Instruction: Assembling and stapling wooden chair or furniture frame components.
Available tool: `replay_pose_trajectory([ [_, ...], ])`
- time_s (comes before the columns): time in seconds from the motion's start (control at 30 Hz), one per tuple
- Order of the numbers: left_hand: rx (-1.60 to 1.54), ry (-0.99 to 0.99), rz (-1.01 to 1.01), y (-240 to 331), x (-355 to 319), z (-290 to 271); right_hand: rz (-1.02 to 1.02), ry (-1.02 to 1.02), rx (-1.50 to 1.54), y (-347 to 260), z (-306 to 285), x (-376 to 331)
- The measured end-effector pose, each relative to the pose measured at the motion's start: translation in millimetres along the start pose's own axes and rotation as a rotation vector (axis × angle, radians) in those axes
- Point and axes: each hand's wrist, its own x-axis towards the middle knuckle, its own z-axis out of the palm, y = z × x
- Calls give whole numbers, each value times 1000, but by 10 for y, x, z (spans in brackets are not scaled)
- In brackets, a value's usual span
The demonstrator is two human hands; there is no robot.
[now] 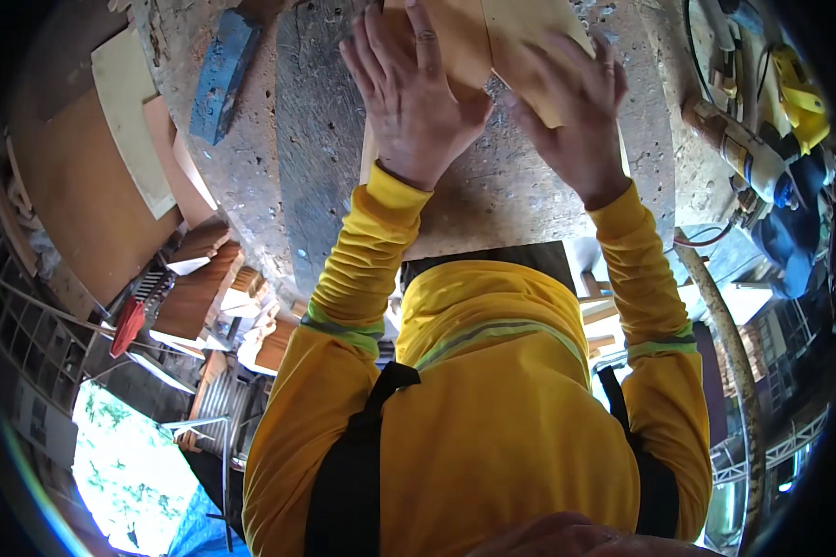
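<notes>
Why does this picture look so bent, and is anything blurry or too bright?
In the head view, a wide fisheye lens bends straight edges toward the dark rim; in the head view, the right hand is blurred at its fingers, the left hand sharper; in the head view, the opening at lower left glares nearly white.

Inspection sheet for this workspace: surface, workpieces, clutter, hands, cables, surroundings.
Surface: workbench, pitted and stained.
Workpieces: brown wood panel beside paler wood panel.
Clutter: blue block at left; blue-capped bottle and yellow tool, type unclear, at right.
Hands: left hand spread over the brown panel; right hand blurred over the paler one, contact unclear.
Cables: thin dark cord, upper right.
Surroundings: wood pieces and bright opening, left.
</notes>
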Motion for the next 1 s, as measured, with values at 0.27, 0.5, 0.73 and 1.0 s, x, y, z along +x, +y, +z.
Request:
replay_pose_trajectory([
  [0.27, 69, -127, -62, -74, 145, -51, 501, -443, 61, -62, -30, 195],
  [0.5, -9, -165, -96, -81, 100, -80, 540, -447, 54, -67, 247, 243],
  [0.73, -39, -157, -109, -48, 175, -135, 579, -489, 31, -212, 135, 333],
  [1.0, -90, -200, -148, -143, 179, -150, 818, -596, 469, -34, 143, 292],
])
